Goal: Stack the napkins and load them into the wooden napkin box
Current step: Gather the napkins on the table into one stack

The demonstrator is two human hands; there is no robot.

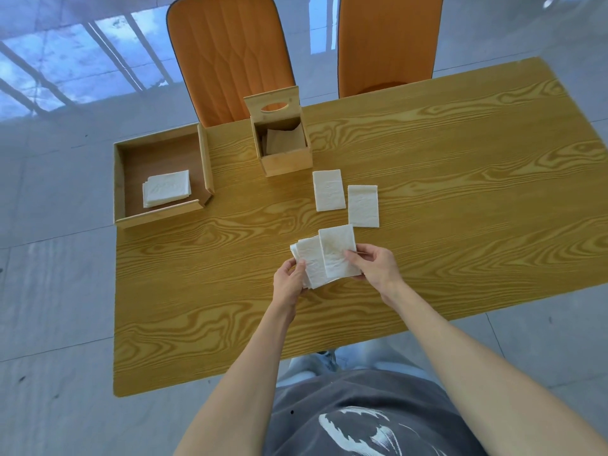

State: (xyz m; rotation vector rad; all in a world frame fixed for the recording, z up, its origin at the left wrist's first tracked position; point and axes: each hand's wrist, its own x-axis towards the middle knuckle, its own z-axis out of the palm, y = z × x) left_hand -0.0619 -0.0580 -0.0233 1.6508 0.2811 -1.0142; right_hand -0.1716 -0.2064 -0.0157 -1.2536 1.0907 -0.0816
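Note:
A fanned bunch of white napkins [320, 258] is held just above the table's middle. My left hand [289, 281] grips its lower left edge. My right hand [375, 263] pinches the top napkin on the right side. Two single napkins lie flat on the table beyond my hands, one [328, 190] near the box and one [363, 206] to its right. The wooden napkin box [286, 159] stands at the far edge with its slotted lid tipped up, and a napkin shows inside.
A low wooden tray [121, 179] at the far left corner holds a small stack of napkins [167, 192]. Two orange chairs [230, 57] stand behind the wood-grain table [460, 192]. The floor is glossy grey tile.

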